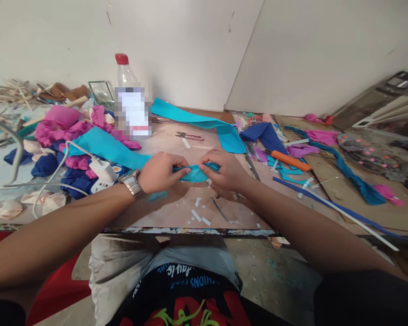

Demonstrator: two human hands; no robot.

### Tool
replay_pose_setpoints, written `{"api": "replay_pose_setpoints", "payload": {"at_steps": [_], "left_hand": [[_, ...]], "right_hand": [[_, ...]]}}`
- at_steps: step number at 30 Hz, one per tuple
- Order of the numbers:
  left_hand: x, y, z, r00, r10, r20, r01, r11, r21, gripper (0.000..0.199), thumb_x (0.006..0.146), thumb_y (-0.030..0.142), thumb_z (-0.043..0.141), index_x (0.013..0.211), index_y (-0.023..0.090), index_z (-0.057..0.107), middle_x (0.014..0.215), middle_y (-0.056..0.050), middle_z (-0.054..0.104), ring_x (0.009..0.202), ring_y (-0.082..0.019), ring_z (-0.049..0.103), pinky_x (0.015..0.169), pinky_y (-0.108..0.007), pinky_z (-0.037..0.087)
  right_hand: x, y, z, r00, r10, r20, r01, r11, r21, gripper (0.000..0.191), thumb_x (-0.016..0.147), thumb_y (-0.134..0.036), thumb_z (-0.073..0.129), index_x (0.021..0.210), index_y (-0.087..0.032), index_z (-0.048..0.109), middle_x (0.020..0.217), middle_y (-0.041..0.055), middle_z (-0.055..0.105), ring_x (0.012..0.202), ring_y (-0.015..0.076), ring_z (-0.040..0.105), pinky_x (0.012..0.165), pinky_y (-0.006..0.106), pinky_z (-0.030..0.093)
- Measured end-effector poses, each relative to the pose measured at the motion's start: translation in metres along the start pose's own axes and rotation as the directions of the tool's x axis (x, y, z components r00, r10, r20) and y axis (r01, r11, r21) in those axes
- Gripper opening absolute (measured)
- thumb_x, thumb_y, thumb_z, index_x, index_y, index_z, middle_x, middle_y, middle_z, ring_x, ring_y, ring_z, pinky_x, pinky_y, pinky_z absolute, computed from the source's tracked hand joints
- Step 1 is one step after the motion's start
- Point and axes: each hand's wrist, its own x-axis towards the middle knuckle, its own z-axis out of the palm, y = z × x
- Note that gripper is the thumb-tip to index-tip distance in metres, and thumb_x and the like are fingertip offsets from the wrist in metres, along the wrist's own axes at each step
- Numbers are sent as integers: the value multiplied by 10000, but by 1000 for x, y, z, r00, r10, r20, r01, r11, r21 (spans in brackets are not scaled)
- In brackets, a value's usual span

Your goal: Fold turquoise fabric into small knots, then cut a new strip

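Note:
A strip of turquoise fabric [194,174] is stretched between my two hands, low over the middle of the table. My left hand [163,171], with a metal watch on its wrist, pinches the strip's left part between thumb and fingers. My right hand [226,170] pinches it at the right, a short gap away. From behind my left hand a wider turquoise piece [105,147] runs off to the left; whether it joins the held strip is hidden. Small pink-handled snips [190,136] lie beyond my hands, in front of a long turquoise band [190,118].
Pink, blue and cream fabric pieces [59,122] heap at the left, beside a white charger [104,171] and cable. A red-capped bottle [122,68] stands behind a phone [134,111]. An orange-handled cutter [290,160] and fabric strips lie right. White scraps [196,216] dot the near edge.

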Motion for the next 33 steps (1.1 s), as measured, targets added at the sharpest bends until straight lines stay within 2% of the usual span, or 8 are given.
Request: {"api": "replay_pose_setpoints", "payload": {"at_steps": [5,12,16,25,33], "left_hand": [[-2,3,-4,993,18,-112,-12,999,52,224,875,277,600,992,193,772,942,-29,800,821,-222,703,737,-330,452],[1,0,-9,967,16,-256,2,997,71,212,866,245,529,945,176,713,915,-44,766,795,-221,669,741,-340,453],[3,-1,-10,958,-3,-288,28,996,82,163,861,220,532,943,177,666,888,-37,729,735,-202,622,713,-336,436],[4,-3,-11,935,72,-347,-38,994,103,144,852,131,528,953,188,615,964,-55,706,886,-223,651,827,-345,484],[4,-5,-11,932,105,-346,-72,992,108,125,857,121,513,925,195,587,941,-57,668,898,-232,630,815,-353,468]], "right_hand": [[1,3,-4,995,52,-79,-56,997,-48,142,965,-298,619,865,-216,677,860,58,745,863,234,643,820,386,483],[1,4,-4,983,51,-174,-68,994,-89,129,960,-303,618,869,-227,668,864,49,743,852,232,648,830,394,491],[1,3,-5,977,40,-210,-61,994,-94,121,956,-302,629,866,-230,666,859,52,739,872,236,647,824,389,495],[1,6,-5,969,69,-238,-97,989,-108,132,959,-322,627,876,-230,673,866,55,733,872,238,645,834,395,494],[0,3,-5,972,79,-222,-100,991,-86,139,968,-322,608,873,-236,664,867,48,735,858,235,654,849,401,491]]}}
